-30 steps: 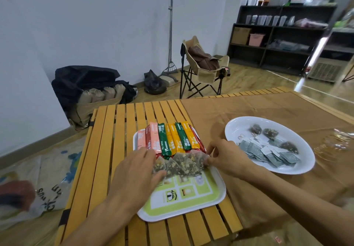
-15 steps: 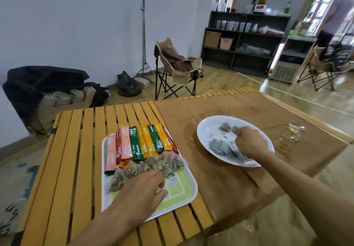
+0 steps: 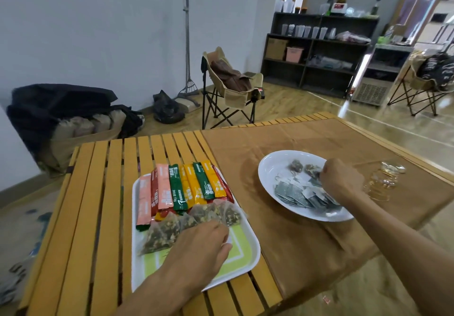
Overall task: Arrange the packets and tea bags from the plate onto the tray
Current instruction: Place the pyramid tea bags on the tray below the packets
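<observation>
A white tray (image 3: pixel 245 261) with a green centre lies on the slatted table. Coloured stick packets (image 3: pixel 186 188) sit in a row on its far half, and pyramid tea bags (image 3: pixel 162 232) lie in front of them. My left hand (image 3: pixel 201 249) rests on the tray, fingers lying over the nearest tea bags. To the right stands a white plate (image 3: pixel 272 168) with flat grey tea bags (image 3: pixel 297 194) and dark pyramid tea bags (image 3: pixel 296 165). My right hand (image 3: pixel 341 180) is over the plate's far right side, fingers curled onto a dark tea bag (image 3: pixel 314 170).
Small glass cups (image 3: pixel 383 180) stand just right of the plate, close to my right wrist. A brown cloth (image 3: pixel 294 242) covers the table's right half. The wooden slats (image 3: pixel 98 192) are bare left of the tray. A folding chair (image 3: pixel 228 89) stands behind the table.
My right hand left the tray's tea bags and reached over to the plate, where it now curls on a dark tea bag. My left hand has stayed on the tray.
</observation>
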A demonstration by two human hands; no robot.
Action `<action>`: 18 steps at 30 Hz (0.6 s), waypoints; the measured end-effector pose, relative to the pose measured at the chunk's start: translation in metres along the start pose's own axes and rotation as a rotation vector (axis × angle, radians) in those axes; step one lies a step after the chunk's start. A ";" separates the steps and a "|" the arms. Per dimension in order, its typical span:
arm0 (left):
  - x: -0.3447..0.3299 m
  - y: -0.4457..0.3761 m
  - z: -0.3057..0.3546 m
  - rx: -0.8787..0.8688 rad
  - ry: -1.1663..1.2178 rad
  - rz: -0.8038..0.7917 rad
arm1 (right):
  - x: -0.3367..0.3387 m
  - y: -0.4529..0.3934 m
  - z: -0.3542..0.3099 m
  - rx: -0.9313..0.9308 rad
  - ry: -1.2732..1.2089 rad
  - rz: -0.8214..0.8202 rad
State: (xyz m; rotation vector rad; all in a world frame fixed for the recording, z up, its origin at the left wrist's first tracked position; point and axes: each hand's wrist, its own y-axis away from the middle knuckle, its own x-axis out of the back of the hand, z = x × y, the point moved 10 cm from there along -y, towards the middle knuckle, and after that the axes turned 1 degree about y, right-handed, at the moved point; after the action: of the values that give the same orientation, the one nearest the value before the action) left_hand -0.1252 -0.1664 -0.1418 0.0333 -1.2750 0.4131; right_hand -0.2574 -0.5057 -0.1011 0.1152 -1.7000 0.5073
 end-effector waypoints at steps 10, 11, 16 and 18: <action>0.088 -0.010 -0.050 0.163 0.261 0.369 | 0.061 0.115 -0.208 0.634 -0.737 -0.300; 0.095 -0.009 -0.058 0.179 0.254 0.389 | 0.058 0.128 -0.225 0.678 -0.760 -0.344; 0.107 -0.006 -0.088 0.260 0.226 0.288 | 0.037 0.168 -0.275 0.788 -0.838 -0.529; 0.111 -0.002 -0.095 0.281 0.242 0.284 | 0.033 0.173 -0.282 0.784 -0.867 -0.564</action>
State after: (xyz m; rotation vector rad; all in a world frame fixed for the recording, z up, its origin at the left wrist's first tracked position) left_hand -0.0119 -0.1133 -0.0664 0.0387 -0.9773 0.8158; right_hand -0.0670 -0.2333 -0.0850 1.5163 -2.0555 0.7161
